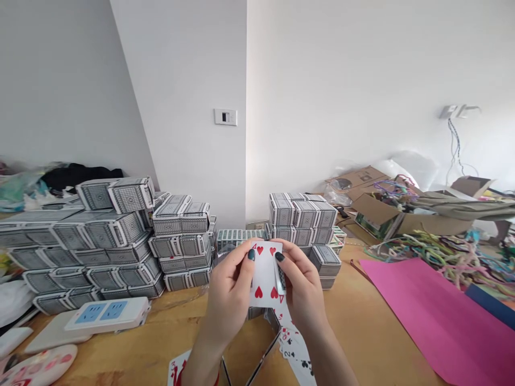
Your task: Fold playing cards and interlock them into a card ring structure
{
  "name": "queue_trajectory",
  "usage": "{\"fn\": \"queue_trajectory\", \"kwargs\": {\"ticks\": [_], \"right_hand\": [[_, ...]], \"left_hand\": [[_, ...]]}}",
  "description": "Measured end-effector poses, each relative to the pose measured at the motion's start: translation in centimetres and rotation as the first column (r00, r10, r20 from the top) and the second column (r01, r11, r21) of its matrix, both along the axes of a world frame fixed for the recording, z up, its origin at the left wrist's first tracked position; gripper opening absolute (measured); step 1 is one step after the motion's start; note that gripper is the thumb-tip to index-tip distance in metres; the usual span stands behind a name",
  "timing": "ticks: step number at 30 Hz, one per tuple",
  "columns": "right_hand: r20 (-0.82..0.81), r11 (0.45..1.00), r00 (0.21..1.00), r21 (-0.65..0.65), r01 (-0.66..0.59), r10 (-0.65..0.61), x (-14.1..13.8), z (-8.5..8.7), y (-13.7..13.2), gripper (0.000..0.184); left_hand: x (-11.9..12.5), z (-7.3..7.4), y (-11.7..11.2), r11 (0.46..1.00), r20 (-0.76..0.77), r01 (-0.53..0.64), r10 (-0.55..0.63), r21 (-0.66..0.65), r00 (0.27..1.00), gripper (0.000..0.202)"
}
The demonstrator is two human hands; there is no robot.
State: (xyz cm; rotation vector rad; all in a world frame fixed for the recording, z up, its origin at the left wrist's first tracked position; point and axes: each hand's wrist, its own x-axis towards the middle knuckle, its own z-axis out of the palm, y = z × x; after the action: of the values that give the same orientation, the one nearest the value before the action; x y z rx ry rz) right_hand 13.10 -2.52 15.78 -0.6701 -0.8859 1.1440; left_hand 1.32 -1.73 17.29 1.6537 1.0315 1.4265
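Between my two hands, above the desk, a four of hearts playing card [264, 274] faces me. My left hand [230, 287] pinches its left edge, thumb flat on the front. On the opposite edge my right hand [302, 284] is closed, its thumb pressing where the card's side looks bent back; a patterned card back shows there. Loose playing cards [293, 349] lie fanned below my right hand. Another red card [176, 369] is partly covered by my left wrist. Thin card edges [263, 358] stand upright between my forearms.
Stacked blocks of folded cards [116, 241] fill the left, with more stacks [301, 220] behind my right hand. A power strip [108, 315] lies at the left front. On the right are pink paper [438, 316], tangled colourful cords [446, 252] and an open cardboard box [426, 225].
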Motion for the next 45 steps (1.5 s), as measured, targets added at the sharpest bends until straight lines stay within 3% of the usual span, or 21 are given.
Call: {"fn": "queue_trajectory", "kwargs": {"ticks": [7,19,23,30,33,36,39,45], "right_hand": [[-0.061,1.0,0.998,-0.02,0.02,-0.021,-0.3,0.1,-0.4,0.011],[-0.237,0.971,0.96,-0.151,-0.185,0.146,-0.7,0.4,-0.4,0.003],[-0.194,0.947,0.948,-0.153,-0.283,0.252,-0.5,0.5,-0.2,0.015],[0.11,0.91,0.915,-0.202,-0.362,0.389,0.5,-0.3,0.3,0.03],[0.185,0.944,0.93,-0.157,-0.291,0.317,0.9,-0.3,0.4,0.03],[0.273,0.992,0.954,-0.071,-0.109,0.124,0.8,-0.2,0.5,0.029],[0.355,0.999,0.934,0.02,0.042,-0.046,0.4,-0.1,0.4,0.027],[0.405,0.994,0.909,0.075,0.08,-0.104,-0.4,-0.3,0.2,0.021]], "left_hand": [[0.3,0.2,0.0,0.999,0.056,0.041,-0.04,-0.01,0.998,0.03],[-0.5,-0.6,0.4,0.992,0.017,0.024,-0.026,0.123,1.0,0.019],[-1.6,-0.4,0.7,0.978,-0.099,0.064,-0.045,0.199,0.994,0.02],[-2.8,0.4,0.9,0.94,-0.326,0.201,-0.106,0.275,0.939,0.021],[-2.9,0.3,1.1,0.96,-0.329,0.21,-0.142,0.183,0.934,0.022],[-2.6,0.1,1.3,0.982,-0.222,0.185,-0.172,0.037,0.96,0.029],[-1.9,0.1,1.4,0.979,-0.108,0.187,-0.195,-0.079,0.975,0.043],[0.4,-0.5,1.6,0.975,0.114,0.077,-0.054,-0.207,0.992,0.025]]}}
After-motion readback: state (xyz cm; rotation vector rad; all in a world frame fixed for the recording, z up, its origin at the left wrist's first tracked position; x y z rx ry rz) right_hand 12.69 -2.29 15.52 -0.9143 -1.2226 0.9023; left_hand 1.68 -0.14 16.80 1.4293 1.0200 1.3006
